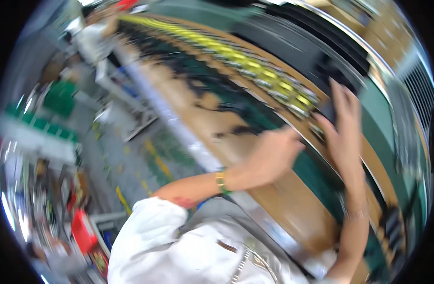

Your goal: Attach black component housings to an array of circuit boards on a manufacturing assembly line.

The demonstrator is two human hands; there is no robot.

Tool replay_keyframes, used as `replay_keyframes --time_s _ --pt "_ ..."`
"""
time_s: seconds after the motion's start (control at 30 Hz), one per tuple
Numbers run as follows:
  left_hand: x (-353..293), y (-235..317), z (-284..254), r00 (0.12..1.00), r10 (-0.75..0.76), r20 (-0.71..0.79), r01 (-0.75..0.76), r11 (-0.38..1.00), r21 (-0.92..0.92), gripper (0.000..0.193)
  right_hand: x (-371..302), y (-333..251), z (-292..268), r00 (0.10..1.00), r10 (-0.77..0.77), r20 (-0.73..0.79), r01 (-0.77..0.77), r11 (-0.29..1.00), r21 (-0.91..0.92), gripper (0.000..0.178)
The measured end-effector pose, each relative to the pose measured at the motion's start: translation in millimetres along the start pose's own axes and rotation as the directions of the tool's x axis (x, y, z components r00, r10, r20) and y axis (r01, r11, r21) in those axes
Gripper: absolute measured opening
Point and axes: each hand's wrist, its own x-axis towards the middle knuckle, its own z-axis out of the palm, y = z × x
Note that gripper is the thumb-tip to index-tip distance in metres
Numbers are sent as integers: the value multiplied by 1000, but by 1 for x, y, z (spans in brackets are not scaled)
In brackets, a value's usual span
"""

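Reached near yellow row (245, 62).
Spread right hand (342, 132) wide; curled left hand (270, 154), could not tell if holding anything.

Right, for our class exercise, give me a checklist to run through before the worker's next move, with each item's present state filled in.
1. Bare left hand in view: ok.
2. Left hand empty: cannot tell; its fingers are curled and blurred.
3. Bare right hand empty: cannot tell; a dark patch shows between thumb and fingers.
4. Long row of shiny yellow parts in view: ok.
5. Wrists bare: not ok; a gold-coloured band circles the left wrist.
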Motion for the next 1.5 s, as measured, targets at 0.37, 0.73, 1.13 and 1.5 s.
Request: replay_keyframes --time_s 0.37,0.73,1.13,1.5 --pt "-3 94 110 660 -298 690 712 -45 -701 10 -119 94 -68 989 66 -133 -83 989 -123 67" --pt "-15 117 108 643 -426 637 755 214 -620 27 -136 124 -82 943 331 -42 -262 812 522 67" --pt "-1 118 126 703 -294 647 707 197 -679 29 -139 120 -67 946 277 -167 -169 862 478 65" --pt "2 133 133 749 -462 475 662 548 -512 35 -139 122 -63 940 267 -213 -135 863 487 65"
